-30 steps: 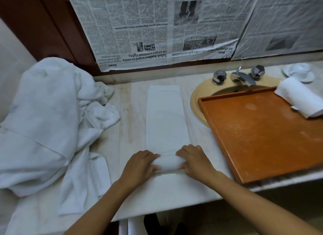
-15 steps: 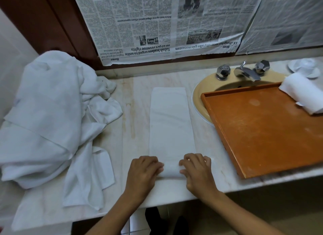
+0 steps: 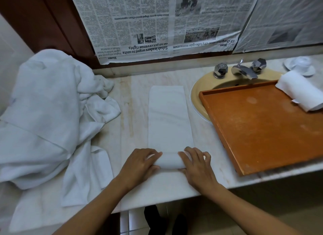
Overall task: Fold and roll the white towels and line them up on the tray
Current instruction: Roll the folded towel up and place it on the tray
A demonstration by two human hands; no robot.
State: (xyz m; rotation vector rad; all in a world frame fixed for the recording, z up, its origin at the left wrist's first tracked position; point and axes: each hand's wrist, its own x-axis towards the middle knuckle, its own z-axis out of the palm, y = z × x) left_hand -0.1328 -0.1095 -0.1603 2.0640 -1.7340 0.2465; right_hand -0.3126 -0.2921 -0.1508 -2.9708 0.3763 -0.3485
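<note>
Curled fingers of your left hand point(image 3: 139, 163) and right hand point(image 3: 197, 166) hold the towel point(image 3: 168, 115) at its rolled near end, one each side, so it winds tight and square. Its flat length lies along the counter point(image 3: 136, 103), beside the tray point(image 3: 258, 133) holding one roll point(image 3: 300, 93).

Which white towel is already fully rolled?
The rolled towel at the tray's far right corner. The strip under the left hand and right hand is barely started; the pile at left lies crumpled.

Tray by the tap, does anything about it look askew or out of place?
Yes. The orange tray lies over the sink, turned askew to the counter edge, and the one rolled towel on it lies crooked in its far corner.
</note>
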